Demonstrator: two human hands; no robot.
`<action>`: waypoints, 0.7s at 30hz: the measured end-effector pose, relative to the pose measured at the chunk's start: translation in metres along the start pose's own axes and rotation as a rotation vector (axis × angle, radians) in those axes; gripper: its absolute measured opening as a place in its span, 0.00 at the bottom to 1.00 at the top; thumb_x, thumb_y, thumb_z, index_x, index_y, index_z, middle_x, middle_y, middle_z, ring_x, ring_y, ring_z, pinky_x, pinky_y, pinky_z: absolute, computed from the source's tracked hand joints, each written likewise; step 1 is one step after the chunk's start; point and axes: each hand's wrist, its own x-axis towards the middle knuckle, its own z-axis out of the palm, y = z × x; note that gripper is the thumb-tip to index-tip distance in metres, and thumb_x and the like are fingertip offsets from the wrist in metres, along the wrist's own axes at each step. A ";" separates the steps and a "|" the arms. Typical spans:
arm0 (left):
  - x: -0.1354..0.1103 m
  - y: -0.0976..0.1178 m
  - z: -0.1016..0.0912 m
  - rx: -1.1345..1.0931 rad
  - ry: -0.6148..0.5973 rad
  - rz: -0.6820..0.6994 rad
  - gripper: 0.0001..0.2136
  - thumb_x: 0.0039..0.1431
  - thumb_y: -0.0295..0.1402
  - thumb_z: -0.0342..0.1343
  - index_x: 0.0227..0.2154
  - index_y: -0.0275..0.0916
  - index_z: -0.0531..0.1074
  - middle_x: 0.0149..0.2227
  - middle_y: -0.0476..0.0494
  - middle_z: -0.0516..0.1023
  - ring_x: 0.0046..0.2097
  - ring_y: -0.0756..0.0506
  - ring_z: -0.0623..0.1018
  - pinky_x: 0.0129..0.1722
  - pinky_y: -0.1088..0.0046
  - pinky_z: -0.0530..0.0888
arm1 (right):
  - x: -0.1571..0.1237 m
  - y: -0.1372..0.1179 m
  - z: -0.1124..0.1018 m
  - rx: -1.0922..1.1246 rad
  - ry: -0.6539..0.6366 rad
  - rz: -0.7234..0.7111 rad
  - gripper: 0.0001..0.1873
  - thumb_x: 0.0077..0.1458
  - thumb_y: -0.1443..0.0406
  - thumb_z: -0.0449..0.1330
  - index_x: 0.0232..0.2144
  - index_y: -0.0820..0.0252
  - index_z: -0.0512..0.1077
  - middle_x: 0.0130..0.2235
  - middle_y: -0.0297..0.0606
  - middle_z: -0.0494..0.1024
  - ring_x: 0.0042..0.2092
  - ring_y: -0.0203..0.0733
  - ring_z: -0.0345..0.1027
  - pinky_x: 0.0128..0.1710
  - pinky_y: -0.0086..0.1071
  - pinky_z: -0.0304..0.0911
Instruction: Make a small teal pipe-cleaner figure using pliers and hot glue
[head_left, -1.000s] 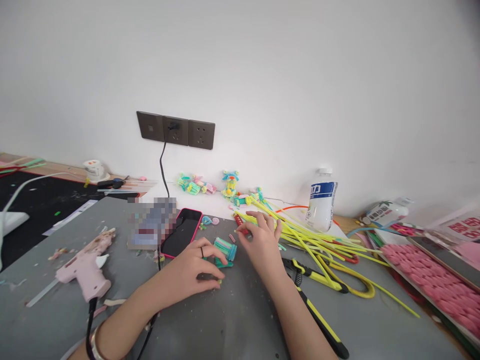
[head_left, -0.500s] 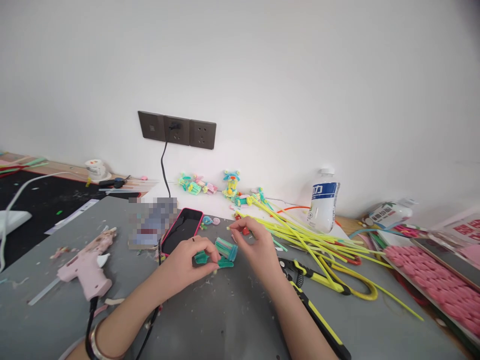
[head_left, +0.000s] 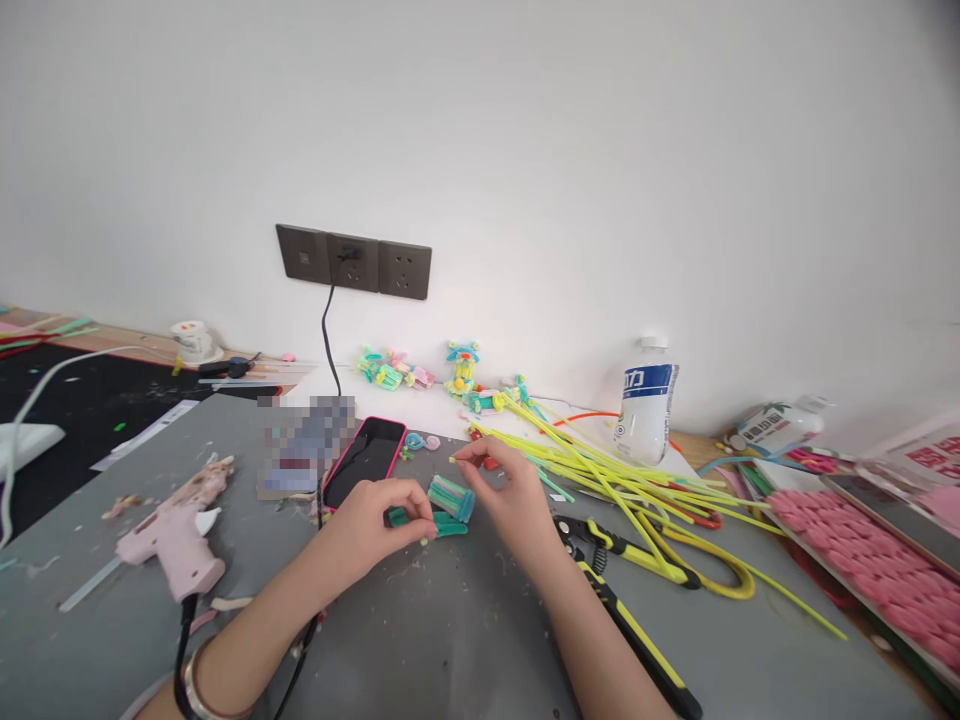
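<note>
My left hand point(head_left: 375, 525) is curled, its fingertips pinching a small teal pipe-cleaner piece point(head_left: 397, 517) with a yellow tip on the grey mat point(head_left: 450, 640). My right hand point(head_left: 506, 490) pinches a tiny yellow bit point(head_left: 453, 459) between thumb and forefinger, just above a striped teal and pink pipe-cleaner bundle point(head_left: 451, 496) that lies between both hands. Both wrists rest low over the mat.
A pink glue gun point(head_left: 176, 535) lies at the left. A pink-cased phone point(head_left: 365, 459) sits behind the hands. Yellow pipe cleaners point(head_left: 637, 480), yellow-black pliers point(head_left: 622, 590) and a bottle point(head_left: 643, 400) are to the right, pink pieces in a tray point(head_left: 870, 570) further right. Small finished figures point(head_left: 461, 370) stand by the wall.
My left hand lifted a teal piece off the mat and now pinches it. My right hand drew back from the yellow stems, holding a tiny yellow bit near the bundle.
</note>
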 end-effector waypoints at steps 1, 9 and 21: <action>0.000 0.000 0.000 -0.021 0.001 -0.011 0.07 0.58 0.35 0.58 0.26 0.40 0.73 0.29 0.49 0.82 0.33 0.45 0.79 0.35 0.73 0.68 | 0.000 0.000 0.000 0.000 -0.002 0.001 0.05 0.58 0.67 0.57 0.31 0.57 0.73 0.32 0.36 0.78 0.35 0.42 0.70 0.39 0.36 0.60; -0.003 0.001 0.003 -0.040 -0.032 0.034 0.11 0.67 0.40 0.47 0.29 0.42 0.60 0.25 0.51 0.81 0.24 0.50 0.71 0.24 0.76 0.60 | 0.001 -0.004 -0.001 0.160 -0.073 0.060 0.04 0.57 0.65 0.59 0.33 0.56 0.74 0.32 0.38 0.80 0.35 0.44 0.72 0.38 0.36 0.65; 0.000 -0.004 0.006 -0.341 -0.003 -0.022 0.10 0.61 0.40 0.54 0.42 0.42 0.65 0.36 0.43 0.81 0.35 0.44 0.81 0.34 0.69 0.74 | 0.003 -0.010 -0.006 0.352 -0.154 0.159 0.06 0.55 0.61 0.63 0.31 0.57 0.78 0.33 0.37 0.81 0.37 0.43 0.73 0.39 0.35 0.67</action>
